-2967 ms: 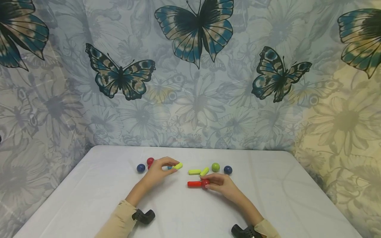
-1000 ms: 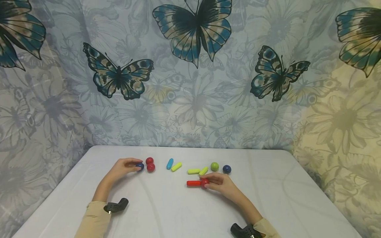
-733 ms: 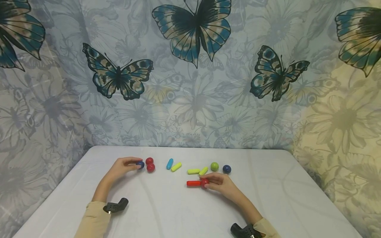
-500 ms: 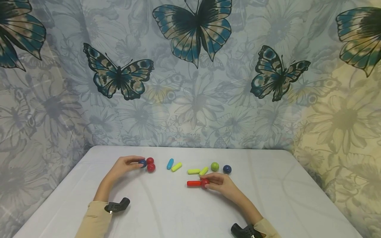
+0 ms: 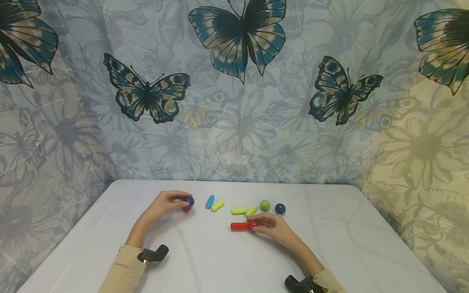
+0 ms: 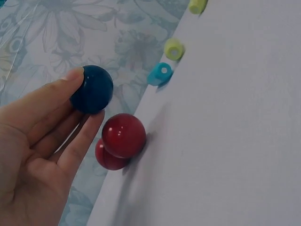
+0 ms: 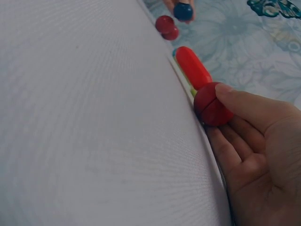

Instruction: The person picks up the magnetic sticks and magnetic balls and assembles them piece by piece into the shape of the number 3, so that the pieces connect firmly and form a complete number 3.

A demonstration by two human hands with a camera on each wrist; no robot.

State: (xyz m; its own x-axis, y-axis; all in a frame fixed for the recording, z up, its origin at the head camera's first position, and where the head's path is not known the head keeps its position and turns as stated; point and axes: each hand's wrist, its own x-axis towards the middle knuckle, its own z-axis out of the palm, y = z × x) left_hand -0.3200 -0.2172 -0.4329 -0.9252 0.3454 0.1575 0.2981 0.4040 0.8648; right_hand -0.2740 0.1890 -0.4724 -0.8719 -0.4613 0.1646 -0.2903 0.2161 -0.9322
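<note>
The left hand (image 5: 164, 204) pinches a blue ball (image 5: 189, 201) between thumb and fingertips. In the left wrist view this blue ball (image 6: 92, 89) is raised beside two red balls (image 6: 124, 135) that sit together on the table. The head view shows only part of one red ball (image 5: 187, 209) under it. On the right, the right hand (image 5: 275, 230) grips another red ball (image 5: 253, 226), whose left side meets the end of a red stick (image 5: 239, 226). The right wrist view shows thumb and fingers round that red ball (image 7: 212, 104), with the red stick (image 7: 193, 68) beyond it.
On the white table (image 5: 205, 264) lie a blue stick (image 5: 210, 202) and a yellow stick (image 5: 218, 205) near the middle. Behind the red stick are two more yellow sticks (image 5: 239, 211), a green ball (image 5: 265, 205) and a dark blue ball (image 5: 280, 208). Patterned cloth (image 5: 245, 142) hangs behind.
The left hand let go of a yellow stick near the middle, took the blue ball at the left and has carried it right to the red balls. The right hand has stayed in place.
</note>
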